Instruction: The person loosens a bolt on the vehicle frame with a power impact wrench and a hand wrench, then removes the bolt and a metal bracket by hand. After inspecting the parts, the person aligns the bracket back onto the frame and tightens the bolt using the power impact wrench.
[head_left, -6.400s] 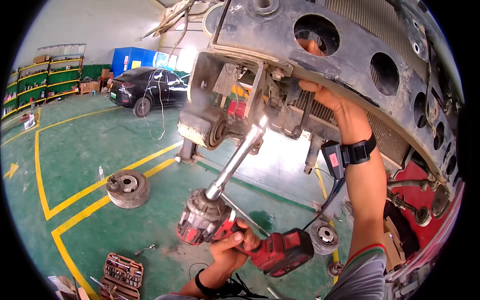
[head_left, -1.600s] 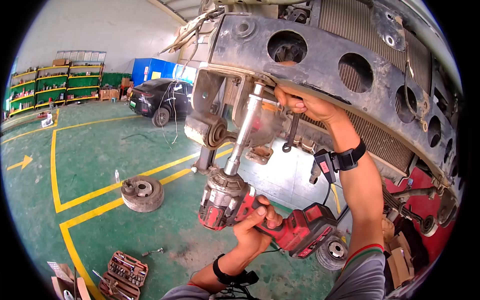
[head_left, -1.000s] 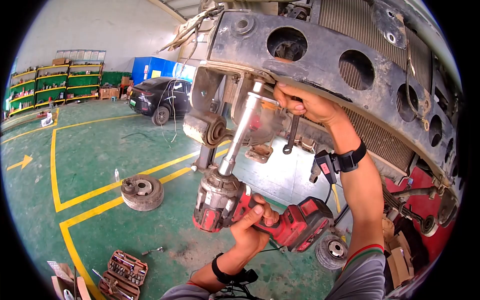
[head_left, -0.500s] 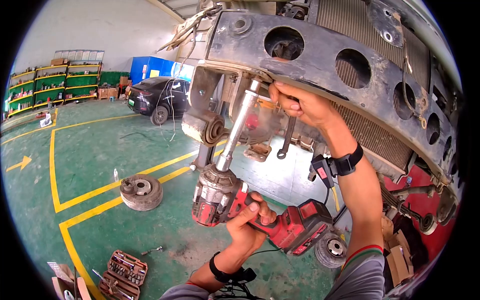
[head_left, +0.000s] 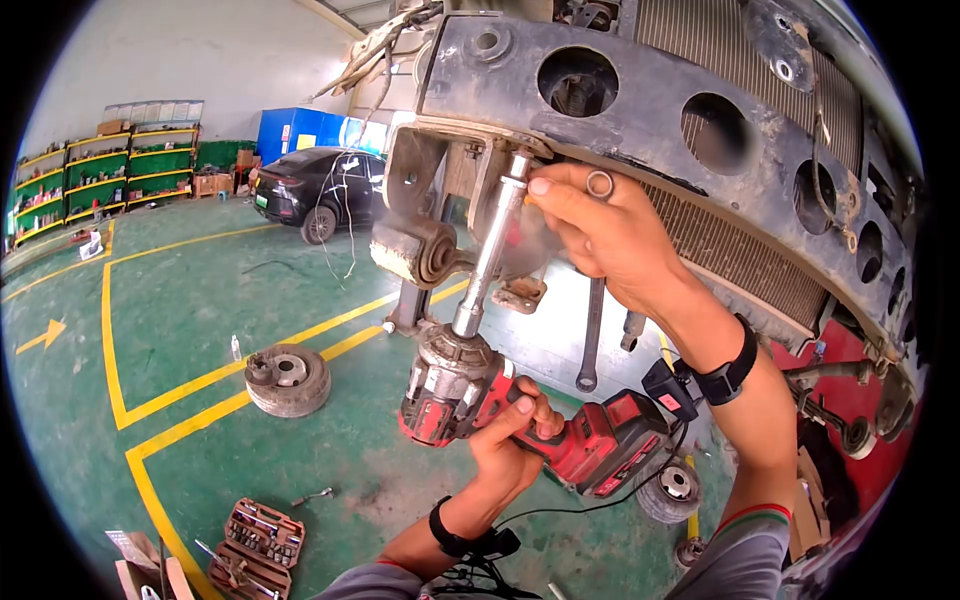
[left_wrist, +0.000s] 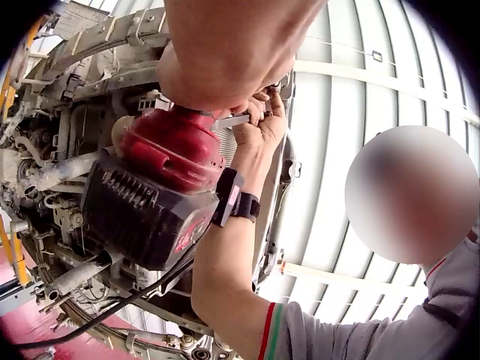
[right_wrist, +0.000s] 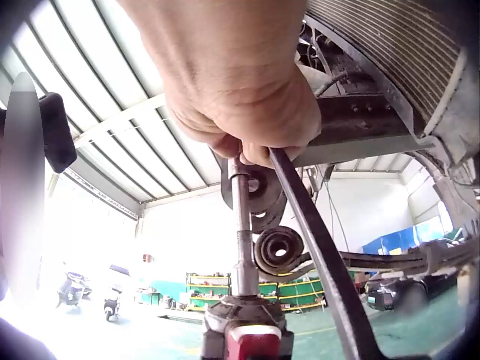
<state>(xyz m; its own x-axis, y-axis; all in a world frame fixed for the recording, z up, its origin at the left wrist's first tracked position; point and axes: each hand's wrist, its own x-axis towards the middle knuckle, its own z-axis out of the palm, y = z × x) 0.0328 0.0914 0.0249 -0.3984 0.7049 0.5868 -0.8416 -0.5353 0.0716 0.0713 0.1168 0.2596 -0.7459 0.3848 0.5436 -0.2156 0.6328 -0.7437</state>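
Observation:
My left hand grips the handle of a red and black cordless impact wrench, thumb wrapped round it. From its nose a long silver socket extension slants up to the underside of the dark vehicle crossmember. My right hand holds a dark ring spanner; one ring shows above the fingers and the other end hangs below. The right thumb and fingertips are right at the top of the extension. In the right wrist view the spanner's shaft runs down from the fingers beside the extension.
A rusty bracket with a bushing hangs left of the extension, and a radiator sits behind the crossmember. On the floor are a wheel, an open socket set and a ratchet. A black car stands behind.
The impact wrench has been raised, bringing its extension up to the crossmember. My right hand has come out from under the crossmember with the spanner, whose upper ring now shows.

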